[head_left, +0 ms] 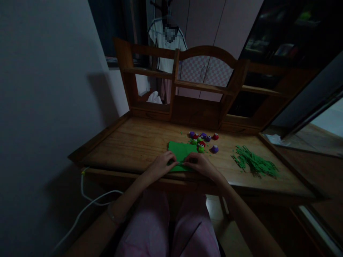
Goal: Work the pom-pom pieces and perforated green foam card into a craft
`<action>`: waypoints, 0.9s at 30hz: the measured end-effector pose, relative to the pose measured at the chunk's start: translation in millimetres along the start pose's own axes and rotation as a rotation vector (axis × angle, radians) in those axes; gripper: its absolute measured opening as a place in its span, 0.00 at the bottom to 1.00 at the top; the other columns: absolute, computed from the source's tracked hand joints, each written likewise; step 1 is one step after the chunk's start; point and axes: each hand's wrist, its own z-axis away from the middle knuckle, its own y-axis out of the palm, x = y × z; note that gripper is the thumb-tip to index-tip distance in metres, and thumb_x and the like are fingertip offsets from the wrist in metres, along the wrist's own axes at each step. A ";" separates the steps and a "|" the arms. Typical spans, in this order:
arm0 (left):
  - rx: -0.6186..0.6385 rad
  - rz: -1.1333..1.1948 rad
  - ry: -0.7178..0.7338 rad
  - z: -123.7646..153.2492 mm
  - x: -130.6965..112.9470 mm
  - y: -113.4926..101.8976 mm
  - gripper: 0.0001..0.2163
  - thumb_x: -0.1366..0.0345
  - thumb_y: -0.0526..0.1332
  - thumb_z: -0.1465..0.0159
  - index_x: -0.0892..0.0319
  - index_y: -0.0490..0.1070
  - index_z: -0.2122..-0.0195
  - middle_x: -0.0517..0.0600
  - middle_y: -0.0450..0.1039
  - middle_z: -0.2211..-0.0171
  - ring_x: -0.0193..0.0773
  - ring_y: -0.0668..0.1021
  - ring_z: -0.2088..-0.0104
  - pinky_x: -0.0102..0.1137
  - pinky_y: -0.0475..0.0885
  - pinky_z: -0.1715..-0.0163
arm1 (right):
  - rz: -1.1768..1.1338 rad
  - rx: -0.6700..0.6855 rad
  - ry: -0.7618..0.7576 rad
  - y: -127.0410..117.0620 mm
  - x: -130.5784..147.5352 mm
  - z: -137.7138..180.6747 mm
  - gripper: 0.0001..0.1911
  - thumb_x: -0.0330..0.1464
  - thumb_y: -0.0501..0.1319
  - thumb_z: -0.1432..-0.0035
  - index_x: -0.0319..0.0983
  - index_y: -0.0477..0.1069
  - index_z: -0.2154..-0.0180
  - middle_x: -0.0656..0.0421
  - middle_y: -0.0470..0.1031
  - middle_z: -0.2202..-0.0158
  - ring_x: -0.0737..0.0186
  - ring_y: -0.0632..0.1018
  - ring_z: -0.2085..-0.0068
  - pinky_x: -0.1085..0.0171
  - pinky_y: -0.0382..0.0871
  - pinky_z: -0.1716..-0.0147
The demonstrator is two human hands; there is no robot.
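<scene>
A sheet of green paper (182, 149) lies at the front edge of the wooden desk, in front of me. My left hand (163, 162) is closed, its thumb and fingertips pinching the paper's near part. Close beside it, my right hand (200, 165) pinches the same part, and the fingertips of both nearly meet. Whatever else may be between the fingertips is too small to make out. Just beyond the paper sit several small purple, red and green things with round white-and-dark tops, among them a green one (200, 148) near my right hand.
A heap of thin green paper strips (253, 162) lies at the right of the desk (120, 142). Tiny green scraps are scattered around the small coloured things. Wooden shelves (198, 85) rise along the back. A white cable (91, 200) hangs off the front left corner.
</scene>
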 end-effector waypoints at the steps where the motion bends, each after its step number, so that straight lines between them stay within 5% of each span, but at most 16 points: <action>1: -0.002 0.003 0.005 0.4 0.6 0.5 0.07 0.62 0.58 0.37 0.60 0.70 0.65 0.50 0.68 0.63 0.36 0.72 0.62 0.31 0.67 0.60 | 0.004 0.019 0.008 -0.3 -1.8 -2.5 0.14 0.41 0.62 0.44 0.37 0.76 0.66 0.57 0.76 0.69 0.63 0.74 0.68 0.66 0.64 0.68; 27: 0.149 -0.028 0.072 -6.2 10.2 -6.3 0.07 0.62 0.54 0.35 0.59 0.68 0.63 0.50 0.65 0.61 0.36 0.70 0.59 0.32 0.67 0.56 | 0.010 0.076 0.006 -0.8 -9.5 -9.7 0.13 0.41 0.60 0.43 0.37 0.73 0.66 0.59 0.74 0.71 0.65 0.71 0.71 0.68 0.60 0.72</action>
